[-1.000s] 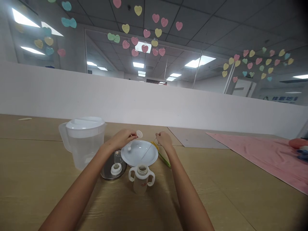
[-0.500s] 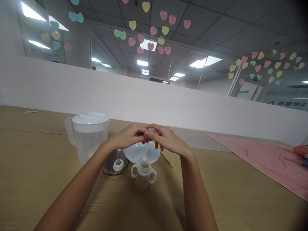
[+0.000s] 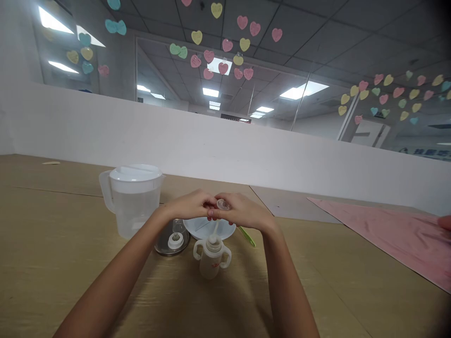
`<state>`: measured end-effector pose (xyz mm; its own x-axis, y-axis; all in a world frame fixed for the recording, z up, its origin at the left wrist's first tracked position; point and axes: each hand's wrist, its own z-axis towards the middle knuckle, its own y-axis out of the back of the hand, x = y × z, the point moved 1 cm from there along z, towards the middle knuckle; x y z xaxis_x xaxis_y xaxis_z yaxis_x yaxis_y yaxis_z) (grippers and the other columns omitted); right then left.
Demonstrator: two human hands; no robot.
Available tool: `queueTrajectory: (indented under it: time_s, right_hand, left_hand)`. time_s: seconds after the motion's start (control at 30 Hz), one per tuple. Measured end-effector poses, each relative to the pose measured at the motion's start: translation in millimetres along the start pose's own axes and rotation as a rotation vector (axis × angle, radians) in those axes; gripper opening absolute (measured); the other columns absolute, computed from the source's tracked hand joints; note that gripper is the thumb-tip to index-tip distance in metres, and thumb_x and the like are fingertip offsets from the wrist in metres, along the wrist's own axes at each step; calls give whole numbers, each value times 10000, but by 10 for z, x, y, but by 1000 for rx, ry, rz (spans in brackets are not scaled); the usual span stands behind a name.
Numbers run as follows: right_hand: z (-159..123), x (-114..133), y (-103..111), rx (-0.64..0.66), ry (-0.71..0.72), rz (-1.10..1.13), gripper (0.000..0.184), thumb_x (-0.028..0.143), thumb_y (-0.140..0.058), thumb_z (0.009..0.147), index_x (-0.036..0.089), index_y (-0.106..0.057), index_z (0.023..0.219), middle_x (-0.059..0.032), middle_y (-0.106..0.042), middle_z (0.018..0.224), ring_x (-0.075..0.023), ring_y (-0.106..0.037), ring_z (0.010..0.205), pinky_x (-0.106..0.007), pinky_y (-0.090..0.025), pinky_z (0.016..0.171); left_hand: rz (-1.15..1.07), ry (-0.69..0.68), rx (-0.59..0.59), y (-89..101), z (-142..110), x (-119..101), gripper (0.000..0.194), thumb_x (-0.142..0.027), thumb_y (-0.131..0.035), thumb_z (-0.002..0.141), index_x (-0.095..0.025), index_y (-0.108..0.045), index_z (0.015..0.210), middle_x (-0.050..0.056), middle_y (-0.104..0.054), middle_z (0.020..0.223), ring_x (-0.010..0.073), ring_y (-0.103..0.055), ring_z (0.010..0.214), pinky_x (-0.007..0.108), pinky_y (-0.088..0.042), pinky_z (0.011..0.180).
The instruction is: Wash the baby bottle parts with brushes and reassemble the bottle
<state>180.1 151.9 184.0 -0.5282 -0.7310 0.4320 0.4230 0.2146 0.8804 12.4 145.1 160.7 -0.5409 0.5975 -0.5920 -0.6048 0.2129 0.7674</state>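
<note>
A lidded plastic jug stands at ten o'clock, out of the way, while the left hand closes at twelve o'clock on a small clear plastic piece, held above a white plate and pinched too by the right hand, apparently for a steady two-handed grip.

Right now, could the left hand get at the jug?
Probably yes: the left hand sits beside the jug, nothing between them, but it must first leave the clear cap it shares with the right hand.
</note>
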Motion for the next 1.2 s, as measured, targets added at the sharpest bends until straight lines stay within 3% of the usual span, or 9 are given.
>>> queueTrajectory:
  time_s: [0.1,0.2,0.33,0.63,0.8,0.9,0.97,1.1,1.2]
  right_hand:
    - [57,-69,-53,65,-65,-53,371,522,-541,736,160,-604,787,-42,-636,700,-99,-538,505,-197,-355,421]
    - [123,-159,-115,181,-127,-37,344,500,-559,721,156,-560,705,-31,-618,624,-103,-541,481,-195,-381,401]
    - [177,-218,-143,239,-171,-26,292,444,-571,723,154,-546,740,-29,-627,648,-94,-540,468,-192,-402,391]
    - [126,-192,-82,178,-139,-5,332,468,-539,754,163,-549,884,-43,-639,704,-124,-588,549,-206,-439,426]
    - [124,-213,-78,161,-141,-14,343,468,-538,756,162,-558,910,-48,-639,705,-128,-580,534,-215,-422,422]
    - [119,-211,-81,122,-119,-25,357,470,-543,755,165,-572,939,-55,-641,749,-126,-570,540,-222,-404,438]
    - [136,-206,-104,63,-77,-29,392,479,-562,741,173,-576,985,-70,-641,835,-138,-577,603,-232,-405,474]
    - [251,-194,-199,-103,87,27,533,477,-635,679,199,-516,1117,-74,-605,1013,-173,-567,782,-269,-430,608]
    - [351,-187,-251,-278,203,127,406,379,-621,703,207,-514,1054,-29,-597,993,-162,-542,833,-278,-422,691]
  left_hand:
    - [92,151,78,23,-30,70,189,-290,-572,716,-172,-680,817,8,-679,744,141,-589,682,190,-402,567]
    - [308,416,128,28,-31,236,229,-338,-645,636,-178,-694,793,29,-687,743,164,-591,656,205,-392,528]
    - [444,775,181,-16,-21,484,187,-209,-681,525,-138,-683,698,83,-684,701,190,-600,584,243,-431,515]
    - [482,932,208,-204,10,668,189,-135,-753,355,-155,-620,488,72,-607,457,239,-595,508,330,-483,545]
    - [601,896,121,-110,-14,598,156,-58,-718,388,-133,-626,490,93,-628,515,248,-612,568,327,-484,586]
    - [700,824,14,41,-108,436,213,-44,-668,471,-111,-680,673,143,-675,733,272,-628,706,336,-476,649]
    - [754,741,-84,115,-165,269,262,-94,-595,604,-131,-682,849,145,-666,883,266,-620,809,334,-464,693]
    - [808,305,-328,113,-182,-115,251,-173,-431,798,-183,-640,937,86,-617,921,202,-598,778,295,-449,659]
    - [812,79,-440,47,-143,-273,246,-195,-367,864,-170,-577,989,68,-567,911,159,-568,704,262,-436,602]
